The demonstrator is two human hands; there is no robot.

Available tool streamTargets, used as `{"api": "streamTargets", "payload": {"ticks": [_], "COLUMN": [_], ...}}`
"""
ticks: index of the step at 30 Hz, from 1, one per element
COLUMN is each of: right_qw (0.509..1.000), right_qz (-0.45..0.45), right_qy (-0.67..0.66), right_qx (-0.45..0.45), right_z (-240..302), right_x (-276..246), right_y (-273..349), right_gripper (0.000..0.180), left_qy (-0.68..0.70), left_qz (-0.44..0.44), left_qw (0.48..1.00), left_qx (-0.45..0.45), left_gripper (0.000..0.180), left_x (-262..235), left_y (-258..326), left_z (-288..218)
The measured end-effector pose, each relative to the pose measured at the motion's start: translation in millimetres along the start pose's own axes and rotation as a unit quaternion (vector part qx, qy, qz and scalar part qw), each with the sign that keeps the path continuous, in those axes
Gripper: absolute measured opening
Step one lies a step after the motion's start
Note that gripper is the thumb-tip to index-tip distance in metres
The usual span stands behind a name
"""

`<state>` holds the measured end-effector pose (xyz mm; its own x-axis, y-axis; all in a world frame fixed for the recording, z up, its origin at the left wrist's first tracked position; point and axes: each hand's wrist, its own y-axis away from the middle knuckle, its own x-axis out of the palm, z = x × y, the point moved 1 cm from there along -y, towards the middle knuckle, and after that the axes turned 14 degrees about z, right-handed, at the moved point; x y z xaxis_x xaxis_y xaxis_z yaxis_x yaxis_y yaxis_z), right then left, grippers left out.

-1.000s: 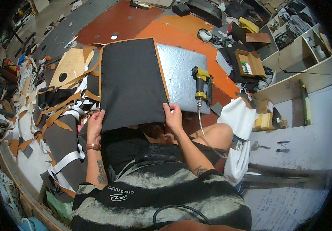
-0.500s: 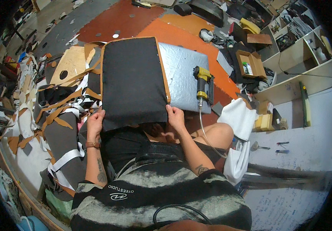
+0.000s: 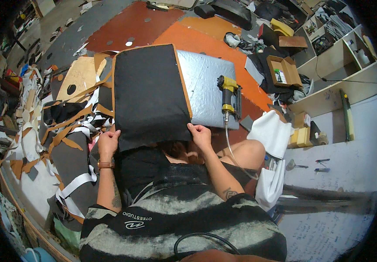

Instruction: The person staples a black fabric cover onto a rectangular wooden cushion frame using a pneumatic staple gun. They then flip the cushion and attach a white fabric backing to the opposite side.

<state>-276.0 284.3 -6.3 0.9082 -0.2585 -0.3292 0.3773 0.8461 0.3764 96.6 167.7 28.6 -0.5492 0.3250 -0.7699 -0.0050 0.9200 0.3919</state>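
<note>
Black cloth: it lies flat in front of the person; a tan border (image 3: 182, 81) shows along its left, far and right sides, and its near edge reaches the lap (image 3: 147, 163). The black cloth (image 3: 151, 91) covers the left part of a silver board (image 3: 208, 78), it seems.
Left hand: the left hand (image 3: 108, 143) is at the near left corner, fingers curled in and thumb pressed down, pinching the cloth with no visible gap.
Right hand: the right hand (image 3: 201, 136) pinches the near right corner between thumb and fingers, also closed, just below the border's end.
Step in hand: judging by the grip, drawing the near edge straight and taut.
Next move: seems to call for even tension at both corners, so that the border does not skew.
Nail gun: the nail gun (image 3: 228, 94) rests on the board's right side, touched by neither hand, its hose (image 3: 233, 150) running toward the near right.
Offcuts: grey, white and tan offcuts (image 3: 72, 153) heap up on the left.
Change: compared with a second ago, both hands sit slightly nearer the body, the right one also a little further right; the nail gun has not moved.
</note>
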Motion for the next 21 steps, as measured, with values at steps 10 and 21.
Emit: {"api": "streamTargets", "payload": {"ticks": [10,21], "right_qw": [0.975,0.945], "right_qz": [0.107,-0.047], "right_qy": [0.193,0.311], "right_qx": [0.013,-0.084], "right_z": [8,85], "right_x": [-21,-7], "right_y": [-14,-24], "right_gripper": [0.035,0.03], "left_qy": [-0.249,0.199], "left_qz": [0.071,-0.15], "left_qw": [0.835,0.938], "left_qx": [0.485,0.242], "left_gripper": [0.071,0.023], "left_x": [132,30], "left_y": [36,28], "left_z": [-173,-124]}}
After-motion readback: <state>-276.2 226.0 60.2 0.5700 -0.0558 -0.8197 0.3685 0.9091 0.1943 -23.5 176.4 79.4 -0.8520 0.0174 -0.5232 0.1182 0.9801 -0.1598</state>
